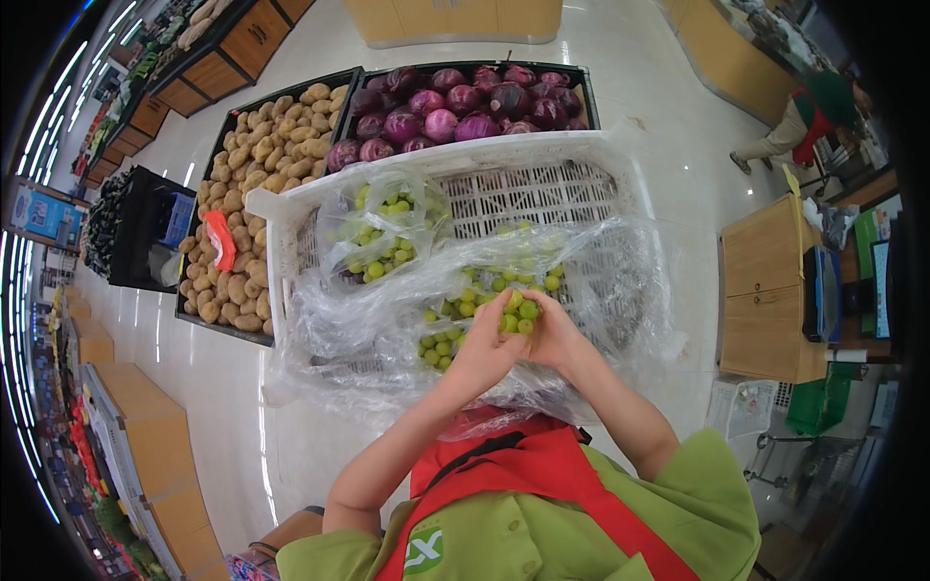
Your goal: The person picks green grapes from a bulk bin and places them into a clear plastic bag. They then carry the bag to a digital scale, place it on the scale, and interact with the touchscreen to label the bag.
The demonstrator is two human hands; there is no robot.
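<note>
Between them my left hand (pixel 488 341) and my right hand (pixel 554 328) hold a small bunch of green grapes (pixel 517 314), fingertips close together around it. Just beneath lie more green grapes (pixel 439 348) on clear plastic film (pixel 349 319), which is crumpled across a white plastic crate (pixel 450 154). At the crate's left side, a clear plastic bag (pixel 429 203) contains further grapes. Part of the crate's slatted floor shows at its far right. The stems inside the held bunch are hidden by my fingers.
Red onions (pixel 443 109) fill a black crate beyond the white one. Potatoes (pixel 280 145) lie at left with an orange-red packet (pixel 219 241) on top. A wooden cabinet (pixel 763 290) and green basket (pixel 817 403) stand at right. Another person (pixel 806 127) is at far right.
</note>
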